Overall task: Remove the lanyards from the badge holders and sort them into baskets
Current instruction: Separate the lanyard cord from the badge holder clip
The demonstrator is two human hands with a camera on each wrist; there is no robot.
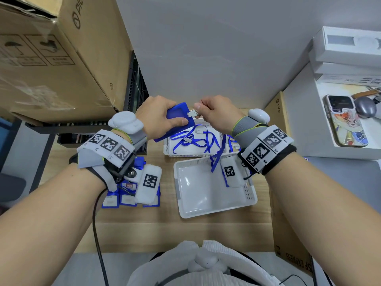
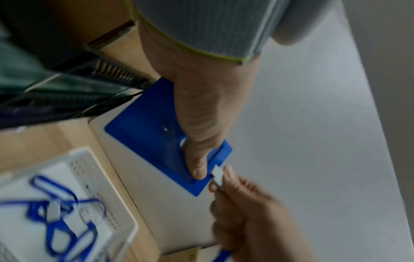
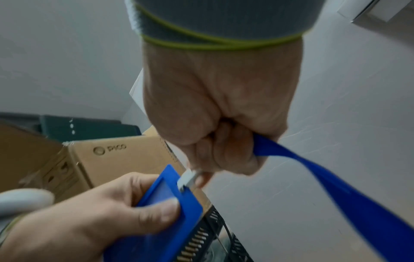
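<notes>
Badge holder [image 1: 175, 120]: solid blue.
Clip [image 1: 192, 114]: silver-grey.
Lanyards [image 1: 195, 139] in far basket [image 1: 168, 149]: blue.
Baskets, far and near [image 1: 216, 211]: white, perforated walls.
Table [image 1: 165, 234]: light wood grain.
Phone case [image 1: 348, 129], far right: cartoon print.
Boxes [image 1: 51, 58], left: brown cardboard.

Wrist gear hides most of the badge holder pile [image 1: 115, 200], perhaps several.

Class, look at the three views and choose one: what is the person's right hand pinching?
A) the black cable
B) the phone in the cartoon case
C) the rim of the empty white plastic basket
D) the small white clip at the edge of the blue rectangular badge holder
D: the right hand pinches the small white clip at the edge of the blue rectangular badge holder, which the left hand grips.
</notes>
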